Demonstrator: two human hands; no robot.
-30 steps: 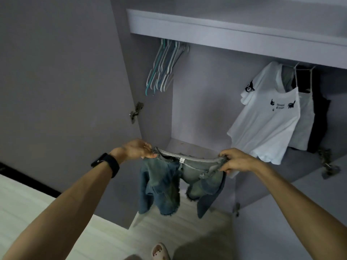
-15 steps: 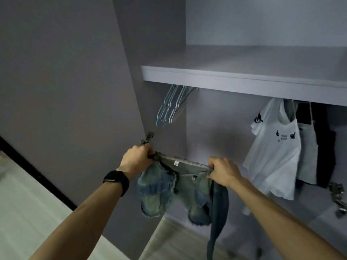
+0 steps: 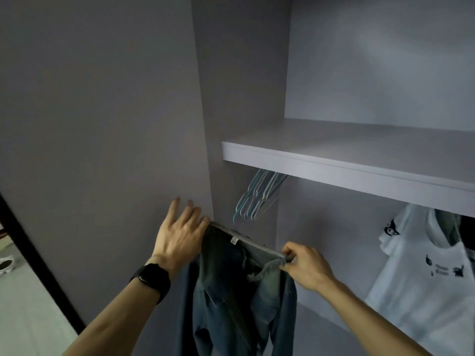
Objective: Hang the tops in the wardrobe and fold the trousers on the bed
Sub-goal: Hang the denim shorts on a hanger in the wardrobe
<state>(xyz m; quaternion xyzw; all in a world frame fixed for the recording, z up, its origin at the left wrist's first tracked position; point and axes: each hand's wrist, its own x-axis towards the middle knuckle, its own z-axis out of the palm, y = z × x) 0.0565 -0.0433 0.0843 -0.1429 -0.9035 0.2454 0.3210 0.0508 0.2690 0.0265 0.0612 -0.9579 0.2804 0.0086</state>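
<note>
A pair of blue jeans (image 3: 231, 291) hangs in front of the open wardrobe, its waistband stretched taut between my hands. My left hand (image 3: 180, 235) is at the waistband's left end, fingers spread straight and upward against the wardrobe door (image 3: 102, 124). Its thumb is hidden behind the denim. My right hand (image 3: 305, 268) pinches the right end of the waistband. A white printed T-shirt (image 3: 424, 278) hangs inside on the right, with a dark garment (image 3: 467, 235) behind it.
Several empty hangers (image 3: 257, 199) hang bunched at the left under the wardrobe shelf (image 3: 334, 168). The open door stands close on my left. Pale floor (image 3: 25, 317) and a light slipper (image 3: 6, 264) show at far left.
My hands have lifted the jeans higher and the legs have dropped out straight. My left fingers, curled on the waistband before, are now spread. My view has tilted upward.
</note>
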